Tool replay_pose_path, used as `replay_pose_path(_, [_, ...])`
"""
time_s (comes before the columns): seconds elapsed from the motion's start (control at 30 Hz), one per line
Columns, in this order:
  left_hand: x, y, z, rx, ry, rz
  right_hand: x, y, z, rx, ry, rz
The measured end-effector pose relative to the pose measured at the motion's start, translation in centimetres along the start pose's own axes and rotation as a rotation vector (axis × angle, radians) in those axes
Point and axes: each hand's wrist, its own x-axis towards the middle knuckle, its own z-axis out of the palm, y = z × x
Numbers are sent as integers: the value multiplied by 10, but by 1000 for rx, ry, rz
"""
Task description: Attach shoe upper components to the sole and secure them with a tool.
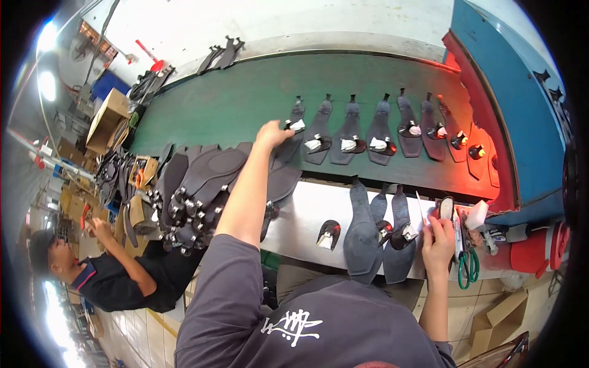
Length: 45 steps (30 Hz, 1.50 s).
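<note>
Over the green conveyor belt (245, 92), my left hand (273, 133) is stretched forward, thumb and finger closed on a dark sandal sole (288, 147) that bears a small black strap piece with white on it. A row of similar soles (319, 132) lies to its right. My right hand (437, 242) is closed around a thin pale stick (419, 205) above the metal worktable (304, 236). Just left of it lie dark soles (362, 230), overlapping, some with strap pieces. A loose black strap piece (329, 234) lies further left. Part of the left fingers is hidden.
Stacked dark soles (221, 162) and a heap of shiny-tipped strap pieces (190, 214) sit under my left forearm. Green-handled scissors (469, 267) and a red container (534, 248) are at right. A blue machine housing (521, 92) glows red inside. A co-worker (116, 270) is at left.
</note>
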Motion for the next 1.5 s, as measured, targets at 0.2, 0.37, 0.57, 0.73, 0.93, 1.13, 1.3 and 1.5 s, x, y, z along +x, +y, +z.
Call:
replay_pose_path(0.2, [-12,15,46,-211,206,35,-3,8,-10,8,32,32])
replay_pose_path(0.37, [-8,3,67,-102,478,235,-3,7,-17,12,98,47])
replay_pose_path(0.57, [6,7,29,-573,624,358,1,-18,-32,26,206,26])
replay_pose_path(0.73, [-29,68,-24,-803,779,590,15,-75,-45,292,270,-92])
replay_pose_path(0.93, [-174,140,-20,-1001,559,689,35,-144,-21,667,168,-217])
replay_pose_path(1.13, [-253,130,9,-1177,390,670,38,-161,-1,677,65,-251])
replay_pose_path(1.3, [-266,123,14,-1122,377,734,31,-157,4,661,64,-270])
replay_pose_path(1.5, [-280,126,8,-992,310,708,31,-148,1,535,219,-477])
